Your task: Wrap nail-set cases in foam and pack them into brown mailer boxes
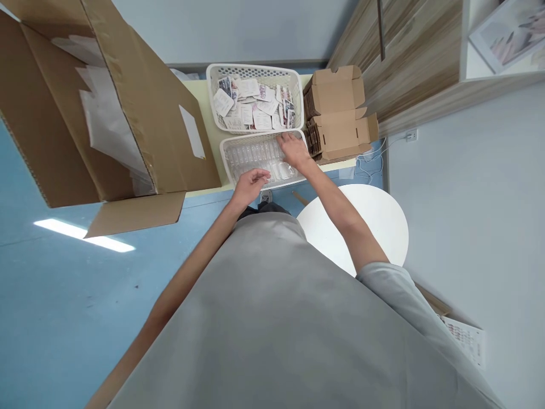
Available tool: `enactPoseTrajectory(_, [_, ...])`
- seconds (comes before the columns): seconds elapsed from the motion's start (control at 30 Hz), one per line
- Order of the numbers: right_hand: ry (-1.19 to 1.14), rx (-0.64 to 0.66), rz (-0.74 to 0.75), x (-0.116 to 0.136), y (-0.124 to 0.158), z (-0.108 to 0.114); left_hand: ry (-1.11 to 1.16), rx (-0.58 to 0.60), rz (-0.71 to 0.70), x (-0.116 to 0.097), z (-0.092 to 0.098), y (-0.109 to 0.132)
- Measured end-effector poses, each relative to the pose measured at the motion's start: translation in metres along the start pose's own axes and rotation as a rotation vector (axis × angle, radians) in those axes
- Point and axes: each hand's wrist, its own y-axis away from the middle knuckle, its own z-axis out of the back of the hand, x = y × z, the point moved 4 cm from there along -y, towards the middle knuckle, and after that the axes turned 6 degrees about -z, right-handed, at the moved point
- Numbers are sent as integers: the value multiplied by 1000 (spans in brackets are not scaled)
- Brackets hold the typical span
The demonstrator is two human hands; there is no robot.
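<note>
No word, number or brand can be read. Fine lines of print run across the white faces of the packets (253, 105) heaped in the upper white plastic basket (251, 67), but the characters are too small to make out. The white label (192, 132) on the side of the large cardboard carton (157, 108) is illegible, and the white sheet (464, 341) at lower right bears rows of small, indecipherable marks.
</note>
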Motion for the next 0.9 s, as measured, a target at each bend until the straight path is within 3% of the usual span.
enactPoseTrajectory(0.27, [149,-51,33,-8,13,7,-133,50,-57,7,-7,-16])
enactPoseTrajectory(0.4, [75,-103,72,-17,17,10,-387,130,-106,4,-16,-22])
enactPoseTrajectory(0.57, [72,-132,93,-25,48,16,-771,239,-293,-3,-31,-29])
enactPoseTrajectory(0.73, [15,-13,96,-34,74,-10,-987,377,-431,1,-50,-37])
enactPoseTrajectory(0.9, [-3,8,72,-38,72,-33,-1116,478,-456,4,-57,-37])
